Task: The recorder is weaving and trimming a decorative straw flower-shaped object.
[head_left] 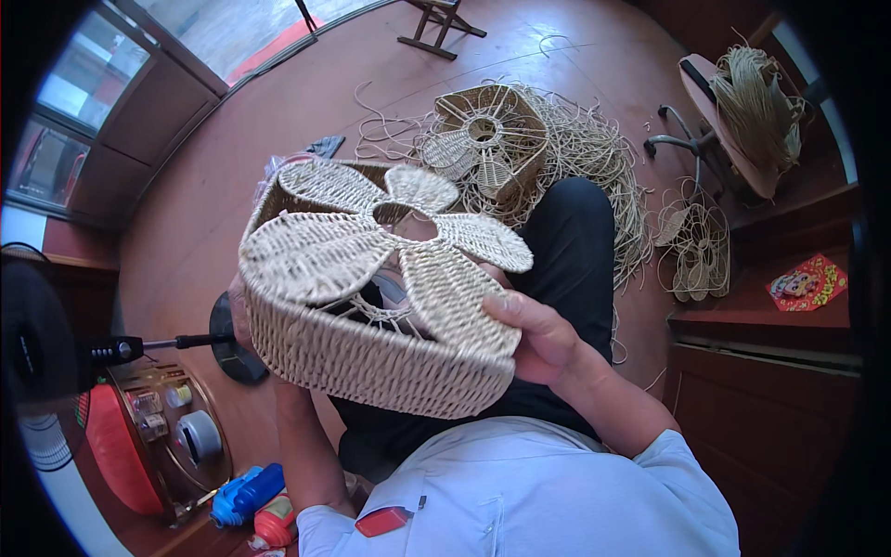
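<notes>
Basket (380, 362) of pale woven cord sits tilted above the seated person's lap, its flower-shaped face turned up, five broad petals round an open ring. The hands are apart, one at each side of it. The right hand (543, 336) is clamped on the near right corner, thumb pressed over the tip of a petal, fingers tucked out of sight. The left hand (240, 314) shows only as a sliver behind the left wall, so I can't tell how its fingers lie. On the floor just past the knee, a second woven piece (520, 158) with a flower face rests against a heap of loose cord (594, 153). Off to the right, a chair (733, 139) carries a thick cord bundle (756, 102), and near it lies a smaller openwork piece (698, 246), while a black fan (37, 325) stands at the left
</notes>
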Motion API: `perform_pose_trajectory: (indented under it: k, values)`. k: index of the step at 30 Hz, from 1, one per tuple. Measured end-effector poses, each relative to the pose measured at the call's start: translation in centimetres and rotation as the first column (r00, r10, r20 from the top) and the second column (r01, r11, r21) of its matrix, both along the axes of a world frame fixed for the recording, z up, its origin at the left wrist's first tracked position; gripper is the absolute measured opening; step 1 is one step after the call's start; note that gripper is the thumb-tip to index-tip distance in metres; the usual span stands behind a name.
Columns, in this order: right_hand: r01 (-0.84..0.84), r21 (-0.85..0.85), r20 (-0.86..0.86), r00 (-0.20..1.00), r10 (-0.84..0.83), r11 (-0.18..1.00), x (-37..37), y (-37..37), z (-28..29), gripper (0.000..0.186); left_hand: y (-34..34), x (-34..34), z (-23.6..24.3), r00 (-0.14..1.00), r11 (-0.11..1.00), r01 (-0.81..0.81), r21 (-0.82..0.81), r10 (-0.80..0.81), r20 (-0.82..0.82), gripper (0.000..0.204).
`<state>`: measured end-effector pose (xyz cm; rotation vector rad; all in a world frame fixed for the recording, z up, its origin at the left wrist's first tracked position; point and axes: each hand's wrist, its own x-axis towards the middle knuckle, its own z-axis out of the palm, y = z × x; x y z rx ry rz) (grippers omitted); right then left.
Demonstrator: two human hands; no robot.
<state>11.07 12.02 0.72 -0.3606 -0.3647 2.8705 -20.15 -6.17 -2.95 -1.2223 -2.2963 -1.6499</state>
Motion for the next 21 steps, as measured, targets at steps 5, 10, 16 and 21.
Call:
perform_pose_trajectory:
  k: [5, 10, 16, 21]
  values:
    - [0.024, 0.104, 0.266, 0.963, -0.051, 0.994, 0.6, 1.9, -2.4, 0.061, 4.4, 2.8, 6.5, 0.938, 0.999, -0.043, 0.023, 0.049, -0.342, 0.043]
    - [0.182, 0.716, 0.382, 0.707, -0.596, 0.674, 3.1, 2.0, -3.4, 0.061, 8.9, 4.7, 10.8, 0.779, 0.962, -0.143, -0.233, -0.036, -0.626, 0.038]
    - [-0.254, 0.955, 0.048, 0.649, -0.759, -0.156, 4.4, 3.1, 0.6, 0.084, 15.5, 5.4, 13.5, 0.719, 0.938, -0.099, -0.333, -0.164, -0.676, 0.027]
    - [-0.341, 0.856, -0.082, 0.653, -0.752, -0.39, 2.5, 4.5, 2.6, 0.089, 19.9, 6.4, 15.6, 0.587, 0.908, -0.077, -0.411, -0.292, -0.755, 0.012]
